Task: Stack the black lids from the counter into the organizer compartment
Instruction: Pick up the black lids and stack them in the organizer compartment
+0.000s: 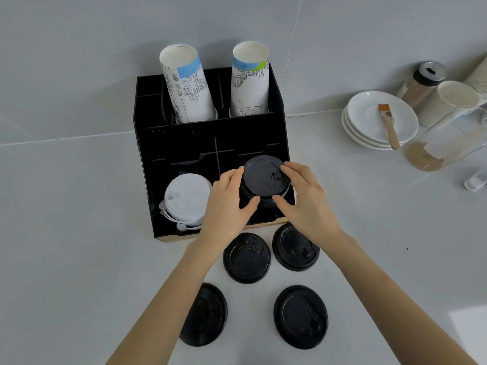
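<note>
Gripping from both sides, the left hand (226, 204) at 9 o'clock and the right hand (303, 198) at 3 o'clock hold a stack of black lids (263, 180) between their fingers, over the organizer's (158, 159) front right compartment. White lids (185, 198) fill the compartment at 9 o'clock. Four loose black lids (247, 258) lie on the surface (79, 233) at 6 o'clock, below the wrists.

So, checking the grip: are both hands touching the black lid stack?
Touching. The head view shows left hand and right hand fingers pressed against the lid stack.
</note>
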Demonstrator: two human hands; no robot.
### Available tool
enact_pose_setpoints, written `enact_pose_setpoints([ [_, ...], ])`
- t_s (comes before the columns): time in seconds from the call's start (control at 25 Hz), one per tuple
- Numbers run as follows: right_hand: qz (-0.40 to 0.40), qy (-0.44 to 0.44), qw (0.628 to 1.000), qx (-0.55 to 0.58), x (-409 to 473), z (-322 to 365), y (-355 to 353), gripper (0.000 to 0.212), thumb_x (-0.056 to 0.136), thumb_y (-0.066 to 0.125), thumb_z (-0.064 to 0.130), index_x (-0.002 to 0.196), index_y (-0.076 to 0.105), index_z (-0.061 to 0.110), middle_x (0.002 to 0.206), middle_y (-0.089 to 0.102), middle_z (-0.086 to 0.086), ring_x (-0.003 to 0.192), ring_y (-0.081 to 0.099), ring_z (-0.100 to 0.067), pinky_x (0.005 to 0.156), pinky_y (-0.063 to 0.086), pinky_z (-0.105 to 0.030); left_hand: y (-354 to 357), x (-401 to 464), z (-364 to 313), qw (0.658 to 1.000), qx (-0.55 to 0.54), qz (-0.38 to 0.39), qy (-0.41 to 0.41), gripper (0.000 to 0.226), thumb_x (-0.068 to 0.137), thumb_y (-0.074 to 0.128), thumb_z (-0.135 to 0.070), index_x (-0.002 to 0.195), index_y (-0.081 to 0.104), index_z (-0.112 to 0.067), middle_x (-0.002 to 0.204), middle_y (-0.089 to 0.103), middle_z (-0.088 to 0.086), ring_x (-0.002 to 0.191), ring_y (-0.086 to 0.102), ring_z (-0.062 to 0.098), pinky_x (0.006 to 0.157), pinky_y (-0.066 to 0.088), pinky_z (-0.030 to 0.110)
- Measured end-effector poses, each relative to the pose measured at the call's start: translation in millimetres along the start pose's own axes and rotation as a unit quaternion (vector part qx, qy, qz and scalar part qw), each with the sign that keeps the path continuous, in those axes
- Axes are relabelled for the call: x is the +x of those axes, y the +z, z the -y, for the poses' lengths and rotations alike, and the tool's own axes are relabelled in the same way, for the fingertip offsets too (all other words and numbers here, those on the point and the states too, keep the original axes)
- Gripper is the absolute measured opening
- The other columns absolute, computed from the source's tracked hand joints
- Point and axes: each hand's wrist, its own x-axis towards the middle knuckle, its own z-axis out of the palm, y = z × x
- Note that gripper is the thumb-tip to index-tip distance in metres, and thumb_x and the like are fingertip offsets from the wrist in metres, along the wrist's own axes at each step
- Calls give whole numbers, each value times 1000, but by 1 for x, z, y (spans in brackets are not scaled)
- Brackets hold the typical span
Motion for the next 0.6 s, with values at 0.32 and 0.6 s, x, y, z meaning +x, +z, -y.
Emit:
enact_pose_setpoints([
  [0.32, -17, -10, 1000, -2, -8, 3, 2, 54, 81, 59, 9, 130, 36, 11, 139, 37, -10, 128, 34, -25, 97, 27, -21, -6, -5, -4, 1000, 11, 13, 0, 69, 85, 55, -26, 139, 15, -14, 147, 27, 8, 130, 31, 24, 105, 31, 34],
  [0.6, -39, -14, 999, 24, -40, 13, -6, 55, 84, 57, 12, 132, 32, 16, 140, 32, -8, 128, 35, -20, 97, 30, -21, -14, -44, 3, 1000, -6, 1, -4, 57, 86, 53, -25, 135, 26, -16, 140, 38, 8, 127, 37, 23, 103, 34, 35],
])
